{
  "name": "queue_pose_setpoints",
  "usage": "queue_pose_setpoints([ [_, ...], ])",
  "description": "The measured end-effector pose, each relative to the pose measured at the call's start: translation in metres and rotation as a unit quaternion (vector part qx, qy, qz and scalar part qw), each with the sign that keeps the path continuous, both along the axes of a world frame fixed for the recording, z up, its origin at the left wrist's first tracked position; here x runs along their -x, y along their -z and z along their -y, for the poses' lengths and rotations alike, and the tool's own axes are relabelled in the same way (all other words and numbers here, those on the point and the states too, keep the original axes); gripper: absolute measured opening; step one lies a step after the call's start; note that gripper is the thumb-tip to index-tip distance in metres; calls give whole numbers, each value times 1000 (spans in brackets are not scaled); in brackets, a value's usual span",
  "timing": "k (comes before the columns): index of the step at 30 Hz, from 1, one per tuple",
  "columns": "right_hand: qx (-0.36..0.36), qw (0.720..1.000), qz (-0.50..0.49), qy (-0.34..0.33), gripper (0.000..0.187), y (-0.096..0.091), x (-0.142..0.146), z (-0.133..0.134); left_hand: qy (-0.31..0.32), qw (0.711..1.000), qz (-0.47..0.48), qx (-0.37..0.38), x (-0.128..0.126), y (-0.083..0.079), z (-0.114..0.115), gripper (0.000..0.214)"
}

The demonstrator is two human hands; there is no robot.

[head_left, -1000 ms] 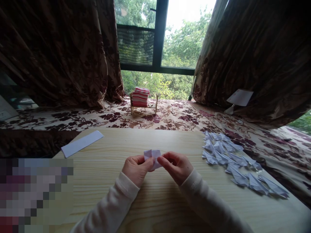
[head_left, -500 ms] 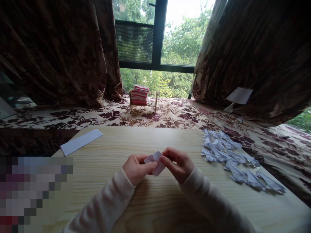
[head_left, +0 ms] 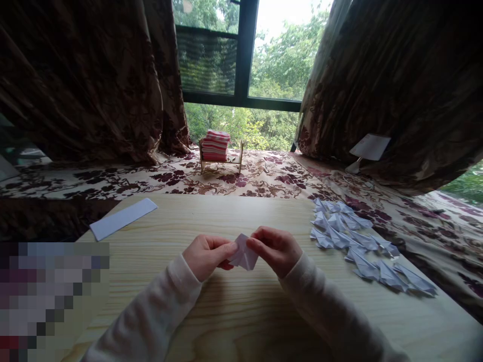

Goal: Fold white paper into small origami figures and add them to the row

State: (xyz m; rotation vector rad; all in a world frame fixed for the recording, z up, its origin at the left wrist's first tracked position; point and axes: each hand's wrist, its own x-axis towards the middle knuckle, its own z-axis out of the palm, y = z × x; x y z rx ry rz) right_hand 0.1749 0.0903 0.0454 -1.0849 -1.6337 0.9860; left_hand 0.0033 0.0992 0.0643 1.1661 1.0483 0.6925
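A small piece of folded white paper [head_left: 245, 255] is held up between my two hands, above the middle of the wooden table [head_left: 158, 301]. Its creases fan toward the lower edge. My left hand [head_left: 206, 256] pinches its left side between thumb and fingers. On the upper right edge, my right hand [head_left: 277, 251] closes thumb and forefinger on the paper. Several folded white paper pieces [head_left: 339, 229] with pointed tips lie in rows at the table's right.
A flat white paper strip [head_left: 124, 218] lies at the table's far left. Beyond the table, a small rack [head_left: 221, 162] with folded red-and-white cloths [head_left: 215, 146] stands on flowered fabric. A white lamp [head_left: 370, 147] is at the right. Blurred blocks cover the lower left corner.
The folded paper has been turned and its flaps spread, so a creased, fan-like face now shows. My left hand has shifted slightly left; both hands still hold the paper.
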Motion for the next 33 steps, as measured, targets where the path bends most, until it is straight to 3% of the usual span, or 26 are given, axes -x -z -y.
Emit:
queue_pose_setpoints([
  [8, -50, 998, 39, -9, 24, -3, 3, 3, 30, 999, 17, -29, -5, 10, 5, 30],
  [12, -29, 999, 1, 29, 28, -2, 4, 4, -58, 997, 40, -21, -8, 13, 3, 28],
  [15, 17, 998, -62, 9, 38, 1, 5, 4, -138, 987, 75, 17, -8, 15, 0, 30],
  [20, 60, 990, -124, -43, 58, 4, 14, 7, -151, 980, 120, 55, -8, 17, 0, 39],
  [28, 15, 989, -137, 45, 61, 12, 28, 6, -133, 969, 171, 120, -14, 13, 4, 37],
  [33, -64, 994, -64, 54, 51, 13, 24, 5, -145, 965, 176, 130, -13, 15, 2, 37],
])
